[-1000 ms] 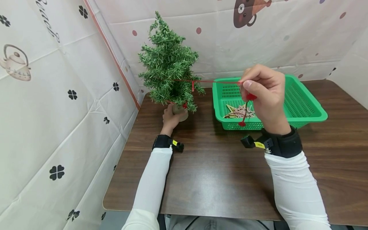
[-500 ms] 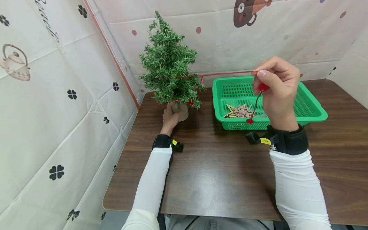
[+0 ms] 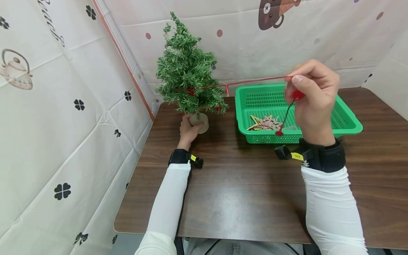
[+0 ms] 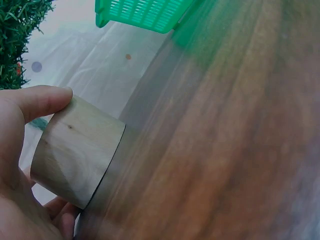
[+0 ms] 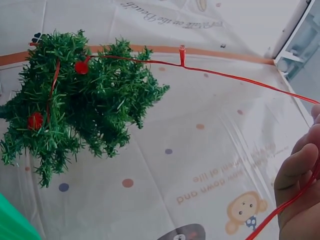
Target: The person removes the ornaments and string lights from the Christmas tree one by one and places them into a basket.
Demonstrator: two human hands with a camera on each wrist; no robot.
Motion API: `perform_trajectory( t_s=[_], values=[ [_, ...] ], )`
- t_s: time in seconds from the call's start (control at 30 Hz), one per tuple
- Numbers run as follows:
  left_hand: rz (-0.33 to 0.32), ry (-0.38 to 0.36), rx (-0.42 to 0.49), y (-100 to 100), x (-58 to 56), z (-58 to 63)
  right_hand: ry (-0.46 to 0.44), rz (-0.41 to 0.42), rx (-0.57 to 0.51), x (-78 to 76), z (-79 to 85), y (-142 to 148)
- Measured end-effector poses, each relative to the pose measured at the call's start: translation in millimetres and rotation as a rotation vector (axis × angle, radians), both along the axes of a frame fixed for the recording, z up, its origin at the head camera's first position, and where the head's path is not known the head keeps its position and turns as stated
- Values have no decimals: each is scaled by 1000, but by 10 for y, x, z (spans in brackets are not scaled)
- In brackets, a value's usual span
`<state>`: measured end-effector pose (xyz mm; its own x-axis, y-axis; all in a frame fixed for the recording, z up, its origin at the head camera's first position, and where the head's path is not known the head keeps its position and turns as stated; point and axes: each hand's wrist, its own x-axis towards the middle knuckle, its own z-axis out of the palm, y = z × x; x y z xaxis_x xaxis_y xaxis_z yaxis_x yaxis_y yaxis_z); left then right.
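A small artificial Christmas tree [image 3: 188, 67] stands at the back left of the table. My left hand [image 3: 188, 130] grips its round wooden base [image 4: 80, 150], thumb over the top edge and fingers around the side. My right hand [image 3: 315, 95] is raised over the green basket and pinches a red light string [image 3: 255, 80]. The string runs taut from the fingers to the tree, with a tiny bulb [image 5: 182, 54] along it. On the branches, the right wrist view shows red pompoms [image 5: 35, 121] and more red wire. A loose end with a red piece [image 3: 279, 133] dangles below my right hand.
A green plastic basket [image 3: 347, 131] sits at the back right, with star-shaped ornaments [image 3: 266, 123] inside it. A patterned cloth wall [image 3: 242, 53] rises close behind the tree and along the left. The brown table [image 3: 236, 191] extends toward the front.
The tree has turned on its base, its front swinging right; a red pompom now shows on its front. My right hand has moved right and up with the string. My left hand stays at the base.
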<state>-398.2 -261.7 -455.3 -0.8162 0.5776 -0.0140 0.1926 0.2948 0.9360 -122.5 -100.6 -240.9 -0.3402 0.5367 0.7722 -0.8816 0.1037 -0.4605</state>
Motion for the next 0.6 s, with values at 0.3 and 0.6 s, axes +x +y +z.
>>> perform_trajectory(
  t_s=[0.3,0.6],
  values=[
    [-4,15,30,2,5,1,29,-6,-33,4,-6,68],
    [-17,-26,28,-7,-13,-17,45,-50,-68,25,28,99]
  ],
)
